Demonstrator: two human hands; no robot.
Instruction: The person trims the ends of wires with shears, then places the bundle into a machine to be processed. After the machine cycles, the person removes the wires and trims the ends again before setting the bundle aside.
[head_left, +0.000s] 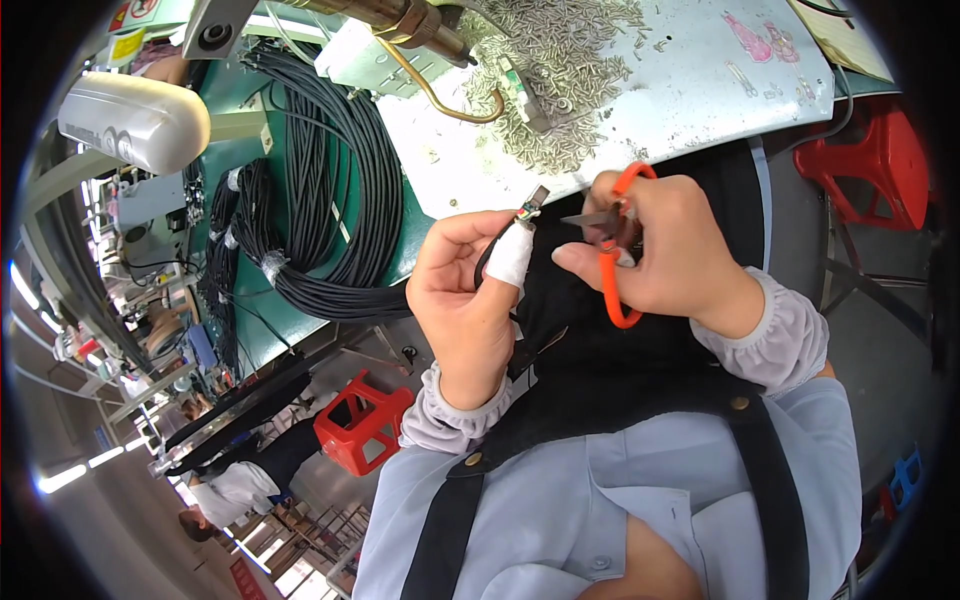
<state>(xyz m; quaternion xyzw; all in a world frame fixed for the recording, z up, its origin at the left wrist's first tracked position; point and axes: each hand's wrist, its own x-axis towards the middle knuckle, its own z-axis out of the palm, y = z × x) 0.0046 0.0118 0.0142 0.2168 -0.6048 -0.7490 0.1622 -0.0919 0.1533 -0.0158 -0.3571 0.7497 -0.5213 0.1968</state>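
Observation:
My left hand [462, 300], its thumb wrapped in white tape, pinches the end of a black cable [486, 258]. At that end sits a small metal connector plug [540, 196] with a bit of green circuit board at its base. It points up, just past my thumb tip. Close to its right, my right hand [680, 240] is closed round a pair of orange-handled scissors [612, 290]. The dark blades point left toward the connector and appear apart from it; whether they are parted is hard to tell.
Big coils of black cable [300, 180] lie on a green table at left. Ahead, a pale worktable [690, 110] carries a heap of small metal pieces [560, 130] beneath a machine head [420, 25]. Red stools [362, 425] stand around; another person [240, 490] is at lower left.

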